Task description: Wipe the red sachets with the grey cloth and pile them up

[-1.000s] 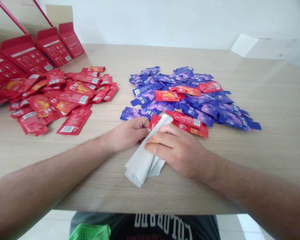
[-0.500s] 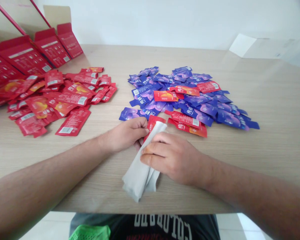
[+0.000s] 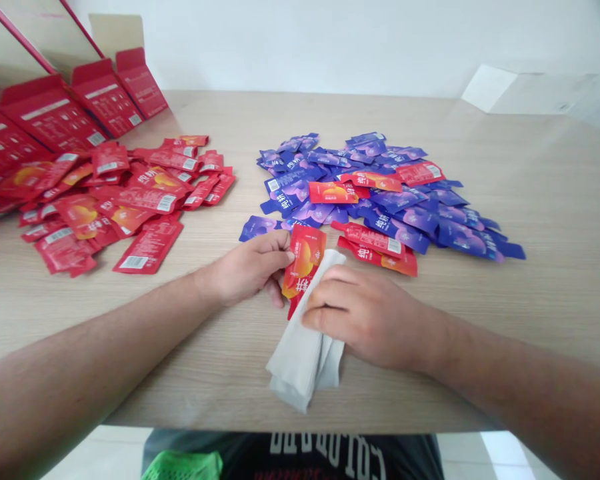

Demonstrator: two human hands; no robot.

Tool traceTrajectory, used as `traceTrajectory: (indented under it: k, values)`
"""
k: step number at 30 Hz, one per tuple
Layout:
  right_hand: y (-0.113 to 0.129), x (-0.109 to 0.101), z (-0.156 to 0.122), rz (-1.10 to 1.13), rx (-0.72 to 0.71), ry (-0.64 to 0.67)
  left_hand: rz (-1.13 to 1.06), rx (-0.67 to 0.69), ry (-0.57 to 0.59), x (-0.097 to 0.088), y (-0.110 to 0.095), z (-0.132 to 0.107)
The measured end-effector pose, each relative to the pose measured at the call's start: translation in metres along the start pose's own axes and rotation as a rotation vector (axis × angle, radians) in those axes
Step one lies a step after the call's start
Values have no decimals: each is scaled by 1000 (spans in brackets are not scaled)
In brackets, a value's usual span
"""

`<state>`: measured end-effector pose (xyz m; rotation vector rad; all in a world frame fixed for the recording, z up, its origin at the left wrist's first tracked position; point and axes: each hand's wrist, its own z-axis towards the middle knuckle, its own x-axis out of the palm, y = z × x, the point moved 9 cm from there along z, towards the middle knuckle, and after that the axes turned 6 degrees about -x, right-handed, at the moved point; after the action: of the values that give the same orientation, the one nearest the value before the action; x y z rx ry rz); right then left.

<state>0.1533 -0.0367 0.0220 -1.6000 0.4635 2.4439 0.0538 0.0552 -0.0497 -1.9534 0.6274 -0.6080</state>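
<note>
Between the thumb and fingers of my left hand (image 3: 255,267) is a red pouch (image 3: 306,257) with an orange fruit printed on it, held a little above the table. My right hand (image 3: 367,313) is closed round a folded white cloth (image 3: 300,357), which hangs down toward the table's front edge. The cloth's upper part lies close beside the pouch and covers some of its lower right side. Just beyond my hands spreads a pile of purple pouches (image 3: 300,187), with several red pouches (image 3: 333,193) lying on and in front of it.
A heap of red pouches (image 3: 150,193) lies on the left of the table. Behind it stand open red boxes (image 3: 55,117). At the back right is a white box (image 3: 520,93). A green mesh item (image 3: 183,465) shows below the table's front edge.
My right hand has drawn the cloth to the right and slightly down, away from the pouch. The pouch's printed fruit side now shows, still in my left hand.
</note>
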Motion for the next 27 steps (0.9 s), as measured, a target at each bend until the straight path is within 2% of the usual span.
traceTrajectory:
  k: [2,6,11,16,21,25,27]
  values:
    - [2,1,1,-2,-5,3,-32,-12,2,0,1,0]
    - [-3,-4,1,-37,74,-80,-92,-12,4,0,-1,0]
    - [12,8,6,-1,-42,6,-80,12,-12,-1,-3,0]
    - [-5,-4,-1,4,101,-102,-42,9,11,1,-1,0]
    - [2,5,1,34,5,2,144,29,-13,0,-4,-2]
    - [-20,-16,-6,22,151,-190,230,-14,86,8,-3,-5]
    - [-25,-19,-8,51,168,-231,248,-21,133,12,-4,-7]
